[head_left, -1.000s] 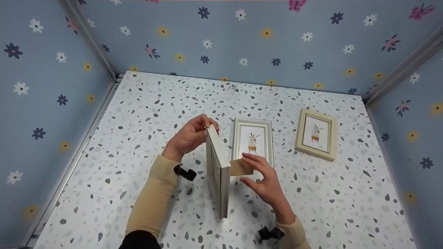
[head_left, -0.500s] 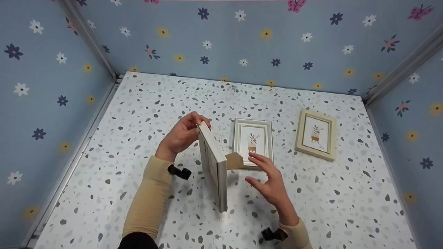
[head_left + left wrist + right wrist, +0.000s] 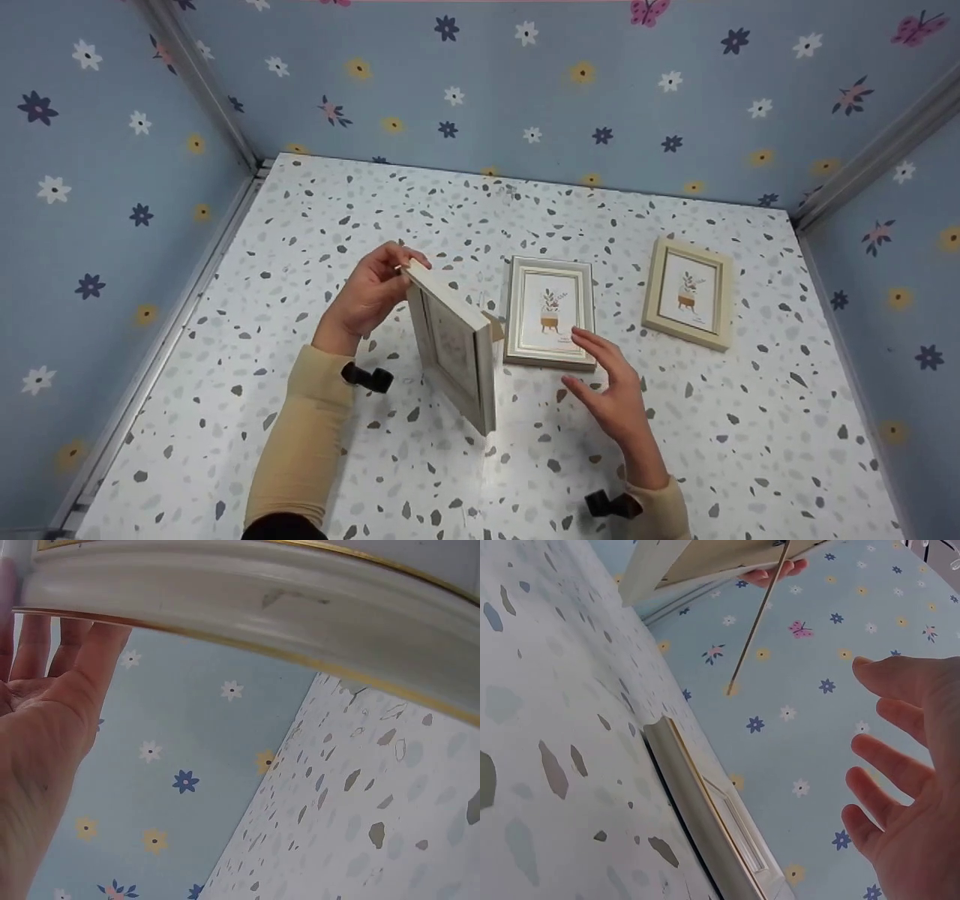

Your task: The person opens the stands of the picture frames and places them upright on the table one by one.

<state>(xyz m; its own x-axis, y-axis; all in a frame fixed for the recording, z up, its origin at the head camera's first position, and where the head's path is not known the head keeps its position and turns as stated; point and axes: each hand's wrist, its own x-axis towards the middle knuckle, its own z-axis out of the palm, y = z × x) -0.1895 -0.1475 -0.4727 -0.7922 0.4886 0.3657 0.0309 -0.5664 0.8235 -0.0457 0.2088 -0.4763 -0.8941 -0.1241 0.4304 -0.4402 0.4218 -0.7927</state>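
Note:
My left hand grips the far top corner of a cream picture frame, its fingers behind and thumb in front. The frame stands upright, its framed side turned to the left and partly toward me. Behind it juts a brown easel-back stand, seen edge-on as a thin strut in the right wrist view. My right hand holds nothing, thumb and fingers spread apart. Its fingertips overlap the lower right of a second picture frame, which lies face up with a potted-plant print.
A third picture frame, beige with a similar plant print, lies face up on the right of the speckled white table. Blue flowered panels enclose the table at the back and both sides.
My left hand has shifted left, turning the held frame so more of its front shows. My right hand has drawn away from the brown stand to the right.

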